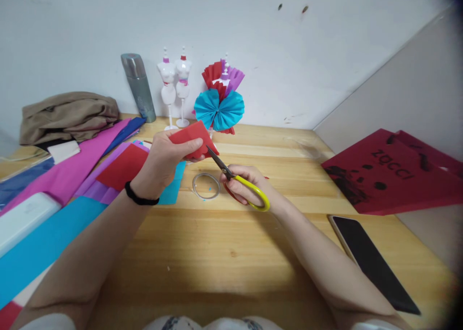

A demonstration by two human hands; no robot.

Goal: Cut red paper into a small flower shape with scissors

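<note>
My left hand (177,149) pinches a folded piece of red paper (195,133) above the middle of the table, thumb on top. In my right hand (249,180) is a pair of scissors (258,199) with yellow and red handles. Their dark blades point up and left, and the tips meet the lower edge of the red paper. Whether the blades are parted is hard to see. Below the paper, a thin silver wire ring (206,198) lies on the table with tiny blue scraps in it. Behind stands a mannequin dressed in pleated red, purple and blue paper (219,110).
Two white mini mannequins (168,81) and a grey bottle (139,89) stand along the wall. Coloured paper sheets (72,166), a brown cloth (68,113) and a white box (27,219) fill the left. On the right are a red paper bag (394,190) and a phone (372,262).
</note>
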